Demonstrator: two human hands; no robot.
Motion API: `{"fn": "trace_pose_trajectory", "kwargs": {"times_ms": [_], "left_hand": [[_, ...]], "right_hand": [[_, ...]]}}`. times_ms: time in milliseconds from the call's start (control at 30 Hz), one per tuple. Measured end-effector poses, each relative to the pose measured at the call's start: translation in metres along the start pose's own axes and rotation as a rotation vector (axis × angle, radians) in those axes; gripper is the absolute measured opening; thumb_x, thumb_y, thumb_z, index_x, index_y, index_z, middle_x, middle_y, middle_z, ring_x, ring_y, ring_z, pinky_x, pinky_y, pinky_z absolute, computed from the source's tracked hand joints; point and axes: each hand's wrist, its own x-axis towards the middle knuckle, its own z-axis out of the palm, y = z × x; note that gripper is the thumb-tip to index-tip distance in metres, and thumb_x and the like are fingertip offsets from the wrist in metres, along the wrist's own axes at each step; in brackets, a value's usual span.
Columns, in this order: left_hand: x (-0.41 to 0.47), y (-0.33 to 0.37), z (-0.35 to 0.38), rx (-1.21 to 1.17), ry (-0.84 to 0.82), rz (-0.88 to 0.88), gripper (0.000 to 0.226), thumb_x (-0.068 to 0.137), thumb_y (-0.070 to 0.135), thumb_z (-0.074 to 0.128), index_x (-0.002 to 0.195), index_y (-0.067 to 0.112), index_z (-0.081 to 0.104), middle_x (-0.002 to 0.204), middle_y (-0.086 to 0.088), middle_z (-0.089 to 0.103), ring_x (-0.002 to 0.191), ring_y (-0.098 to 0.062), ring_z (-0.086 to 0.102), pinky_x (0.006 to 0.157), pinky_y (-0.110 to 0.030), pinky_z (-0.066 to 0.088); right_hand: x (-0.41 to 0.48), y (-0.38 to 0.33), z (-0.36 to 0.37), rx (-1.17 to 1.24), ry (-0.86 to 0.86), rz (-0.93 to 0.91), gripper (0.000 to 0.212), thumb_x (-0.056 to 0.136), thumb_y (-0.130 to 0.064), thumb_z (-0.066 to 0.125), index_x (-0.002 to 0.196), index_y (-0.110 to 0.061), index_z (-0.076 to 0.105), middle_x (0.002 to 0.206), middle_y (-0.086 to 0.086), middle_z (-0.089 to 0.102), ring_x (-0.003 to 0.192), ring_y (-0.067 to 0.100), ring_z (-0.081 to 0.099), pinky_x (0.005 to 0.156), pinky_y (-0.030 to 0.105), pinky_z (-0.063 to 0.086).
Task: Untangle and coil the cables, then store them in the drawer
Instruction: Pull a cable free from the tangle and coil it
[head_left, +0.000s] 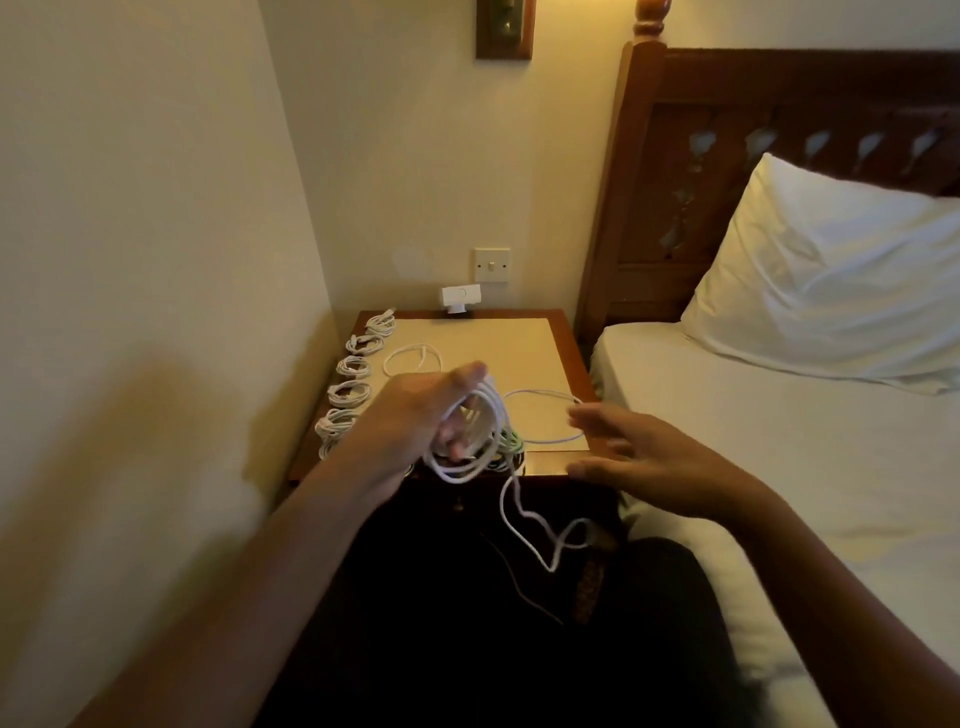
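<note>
Left grip (415, 410): curled round a half-wound white cable (492, 410), tail dangling toward 6 o'clock.
Right grip (649, 457): released, fingers spread and blurred, at 3 o'clock of that coil.
Coiled cables (353, 387): lined along the bench (524, 343) edge at 9 o'clock.
Loose cable loop (415, 353): flat on the bench, 12 o'clock of the left grip.

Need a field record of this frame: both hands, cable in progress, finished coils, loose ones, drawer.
left hand: holds loops of a white cable wound round its fingers
cable tail: hangs loose below the loops, in front of the table
right hand: open, fingers spread, blurred, holds nothing
coiled cables: about six in a row along the left edge of the bedside table
loose cables: two lie uncoiled on the tabletop
drawer: table front too dark to tell
</note>
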Motion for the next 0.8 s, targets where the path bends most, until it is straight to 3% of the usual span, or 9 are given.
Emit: {"fn": "trace_pose_trajectory", "kwargs": {"times_ms": [100,200,267,367,433,533,667,800], "left_hand": [[-0.004,0.005,0.017,-0.076,0.018,0.002,0.044,0.094,0.048,0.063,0.087,0.004,0.061,0.051,-0.002,0.044,0.048,-0.02,0.052,0.058,-0.027,0.046],[-0.013,0.003,0.005,-0.132,-0.018,-0.019,0.05,0.088,0.053,0.067,0.09,0.003,0.059,0.05,-0.004,0.04,0.045,-0.019,0.046,0.051,-0.025,0.043],[-0.023,-0.003,-0.01,-0.113,-0.1,-0.1,0.055,0.087,0.056,0.071,0.087,0.002,0.06,0.051,-0.003,0.039,0.045,-0.017,0.042,0.051,-0.024,0.042],[-0.039,-0.012,-0.022,-0.099,-0.289,-0.239,0.039,0.09,0.049,0.07,0.072,0.014,0.067,0.05,-0.001,0.035,0.045,-0.015,0.037,0.053,-0.025,0.039],[-0.043,-0.013,-0.022,-0.255,-0.305,-0.223,0.031,0.091,0.039,0.066,0.076,0.013,0.069,0.046,0.001,0.031,0.042,-0.013,0.033,0.05,-0.023,0.033],[-0.027,-0.008,-0.031,-0.464,-0.117,-0.094,0.033,0.098,0.039,0.062,0.083,0.009,0.063,0.044,0.003,0.031,0.04,-0.011,0.033,0.049,-0.025,0.03],[-0.002,-0.008,-0.05,-0.625,0.183,-0.011,0.035,0.097,0.042,0.058,0.093,0.008,0.062,0.048,0.003,0.032,0.044,-0.01,0.034,0.062,-0.028,0.035],[0.01,-0.022,-0.033,-0.601,0.297,0.023,0.036,0.093,0.04,0.062,0.097,0.004,0.064,0.061,0.002,0.053,0.061,-0.012,0.048,0.072,-0.03,0.041]], "right_hand": [[0.01,-0.05,0.028,0.065,-0.044,-0.171,0.067,0.093,-0.054,0.067,0.151,-0.036,0.041,0.147,-0.013,0.056,0.131,0.001,0.053,0.109,0.033,0.046],[0.018,-0.056,0.04,0.105,-0.047,-0.226,0.02,0.105,-0.03,0.056,0.122,-0.024,0.064,0.107,-0.003,0.074,0.098,0.009,0.07,0.095,0.041,0.057],[0.023,-0.05,0.036,0.137,0.0,-0.225,0.021,0.107,-0.029,0.051,0.104,-0.023,0.071,0.085,-0.004,0.07,0.082,0.016,0.069,0.087,0.05,0.059],[0.032,-0.042,0.022,0.199,0.104,-0.281,0.022,0.106,-0.028,0.053,0.104,-0.023,0.074,0.075,-0.014,0.064,0.07,0.006,0.06,0.071,0.037,0.06],[0.039,-0.037,0.022,0.19,0.167,-0.299,0.021,0.105,-0.027,0.054,0.102,-0.022,0.074,0.076,-0.019,0.064,0.069,0.002,0.059,0.064,0.026,0.054],[0.047,-0.023,0.047,0.167,0.271,-0.242,0.025,0.106,-0.03,0.052,0.093,-0.024,0.072,0.071,-0.023,0.062,0.065,-0.001,0.057,0.062,0.023,0.047],[0.034,-0.006,0.089,0.102,0.354,-0.183,0.025,0.108,-0.029,0.051,0.089,-0.026,0.068,0.059,-0.02,0.055,0.054,0.002,0.048,0.055,0.022,0.033],[0.008,-0.048,0.115,-0.014,0.037,-0.216,0.016,0.107,-0.037,0.049,0.113,-0.033,0.063,0.079,-0.011,0.063,0.064,0.004,0.057,0.059,0.02,0.044]]}}
